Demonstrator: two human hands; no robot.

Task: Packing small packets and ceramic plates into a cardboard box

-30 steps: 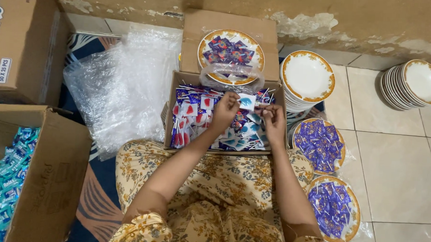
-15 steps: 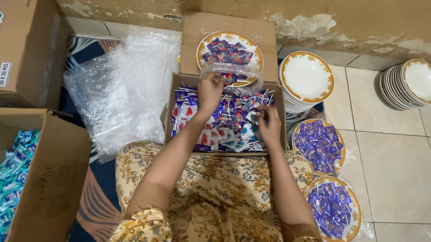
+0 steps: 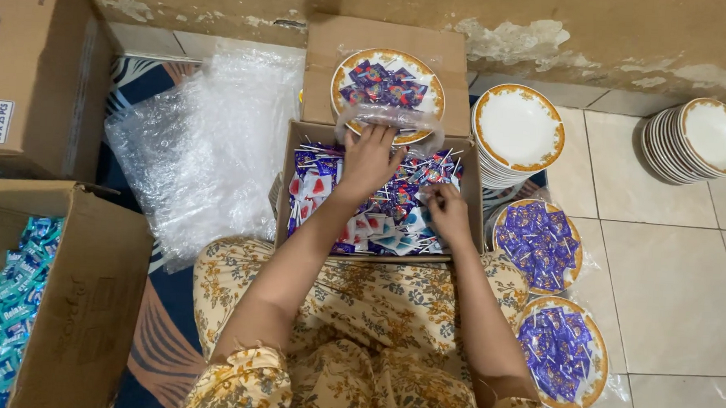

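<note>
At far left an open cardboard box (image 3: pixel 81 298) holds blue-wrapped sweets (image 3: pixel 7 311), with a second, closed carton (image 3: pixel 34 67) standing above it against the wall. Next comes a crumpled heap of clear bubble wrap (image 3: pixel 210 148) lying on the patterned mat. At centre, an open cardboard box of lollipops (image 3: pixel 379 201) rests against the person's knees, packed with red, white and blue wrapped lollipops whose white sticks point in all directions. The left hand (image 3: pixel 371 157) reaches to the far rim of this box, fingers spread and curled forward, its fingertips touching the near edge of a clear plastic bag (image 3: pixel 391 115) that wraps a gold-rimmed plate of sweets (image 3: pixel 387 89) set on the box's raised flap; whether the fingers pinch the plastic or merely rest on it cannot be determined. The right hand (image 3: pixel 446 214) lies lower, inside the box at its right side, fingers bent downward and loosely closed among the lollipops, touching them; a definite hold on any single one cannot be confirmed. To the right of the box stands a stack of empty white plates (image 3: pixel 517 129) with gold rims. Below it, two plates filled with purple-wrapped sweets (image 3: pixel 539 244) (image 3: pixel 565 351) sit on the tiled floor in clear bags, one nearer the box, one by the person's right knee. At far right a second plate stack (image 3: pixel 700 137) leans slanted on the tiles.
</note>
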